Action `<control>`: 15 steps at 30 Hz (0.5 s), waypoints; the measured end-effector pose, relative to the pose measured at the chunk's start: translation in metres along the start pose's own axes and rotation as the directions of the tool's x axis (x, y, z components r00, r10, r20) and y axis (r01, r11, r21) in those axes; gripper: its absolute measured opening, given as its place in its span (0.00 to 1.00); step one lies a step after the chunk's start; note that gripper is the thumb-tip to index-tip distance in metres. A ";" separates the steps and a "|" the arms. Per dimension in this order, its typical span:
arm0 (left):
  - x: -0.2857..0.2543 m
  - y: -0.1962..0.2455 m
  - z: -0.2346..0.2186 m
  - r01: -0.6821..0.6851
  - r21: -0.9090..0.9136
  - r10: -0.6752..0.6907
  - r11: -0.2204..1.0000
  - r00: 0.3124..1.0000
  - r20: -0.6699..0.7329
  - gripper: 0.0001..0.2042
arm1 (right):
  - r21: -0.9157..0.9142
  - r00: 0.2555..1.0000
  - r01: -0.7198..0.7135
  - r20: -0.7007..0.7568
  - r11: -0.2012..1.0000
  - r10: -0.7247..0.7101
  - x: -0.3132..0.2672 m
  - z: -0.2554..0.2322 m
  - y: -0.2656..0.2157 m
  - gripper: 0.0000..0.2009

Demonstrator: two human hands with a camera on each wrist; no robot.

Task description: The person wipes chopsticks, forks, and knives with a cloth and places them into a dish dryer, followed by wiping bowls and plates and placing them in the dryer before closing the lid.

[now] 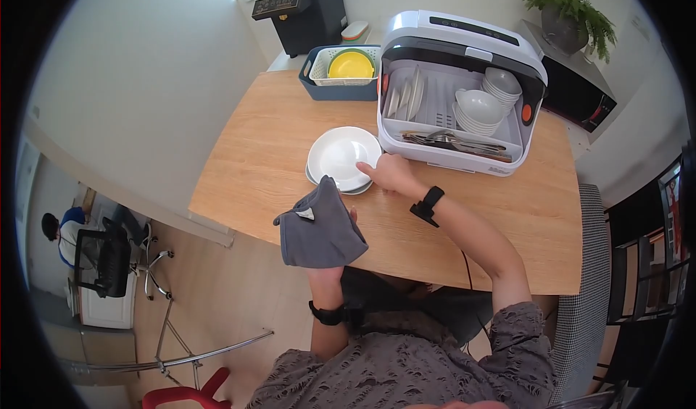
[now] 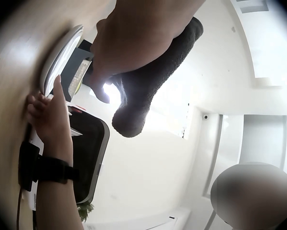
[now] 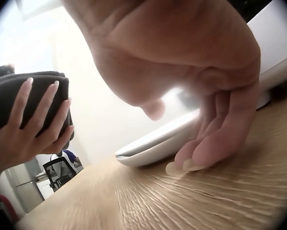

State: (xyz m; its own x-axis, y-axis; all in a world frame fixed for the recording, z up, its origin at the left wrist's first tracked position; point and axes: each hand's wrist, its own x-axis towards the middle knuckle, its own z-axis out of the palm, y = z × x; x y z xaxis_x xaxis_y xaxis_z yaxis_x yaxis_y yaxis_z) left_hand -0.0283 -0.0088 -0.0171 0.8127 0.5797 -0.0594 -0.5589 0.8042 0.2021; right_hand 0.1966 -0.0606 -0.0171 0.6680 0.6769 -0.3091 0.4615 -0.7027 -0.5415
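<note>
My left hand (image 1: 354, 215) carries a folded grey cloth (image 1: 321, 228) that lies over the palm and hides most of the fingers in the head view. From the right wrist view, the left fingers (image 3: 35, 115) spread nearly straight along its underside. Two or more white plates (image 1: 344, 155) lie stacked on the wooden table in front of me. Close at their right rim is my right hand (image 1: 395, 174). Its thumb reaches over the top plate with a gap below it, while its bent fingertips (image 3: 189, 165) sit at the tabletop beside the rim.
Behind the plates stands a white dish cabinet (image 1: 464, 159) with its lid up, holding plates, stacked bowls (image 1: 478, 112) and cutlery (image 1: 453, 142). A blue bin (image 1: 319, 90) with a white basket and yellow bowl stands left of it. A person sits far left near an office chair (image 1: 105, 264).
</note>
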 end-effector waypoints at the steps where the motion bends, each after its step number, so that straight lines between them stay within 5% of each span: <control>1: -0.001 0.001 -0.006 0.018 0.009 -0.018 1.000 0.999 0.036 0.27 | -0.008 0.999 0.023 -0.031 1.000 -0.024 0.003 0.004 0.004 0.29; 5: -0.004 0.002 -0.019 0.030 0.018 -0.031 0.999 0.996 0.086 0.26 | 0.151 0.999 -0.014 -0.043 0.988 0.021 0.013 0.012 0.014 0.25; 8: -0.002 0.004 -0.036 0.015 0.012 -0.013 1.000 0.995 -0.096 0.26 | 0.149 0.999 -0.025 -0.022 0.988 0.029 0.009 0.008 0.013 0.23; 15: 0.000 0.022 -0.040 -0.096 0.093 0.102 0.991 0.993 -0.061 0.25 | 0.472 0.998 0.062 -0.058 0.879 -0.039 -0.005 0.008 0.010 0.19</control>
State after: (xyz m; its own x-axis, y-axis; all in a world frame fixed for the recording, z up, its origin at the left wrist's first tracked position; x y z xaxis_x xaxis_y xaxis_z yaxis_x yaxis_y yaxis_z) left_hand -0.0470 0.0144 -0.0519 0.7398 0.6657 -0.0977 -0.6168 0.7290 0.2967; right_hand 0.1935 -0.0698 -0.0271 0.6821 0.6900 -0.2420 0.1713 -0.4725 -0.8645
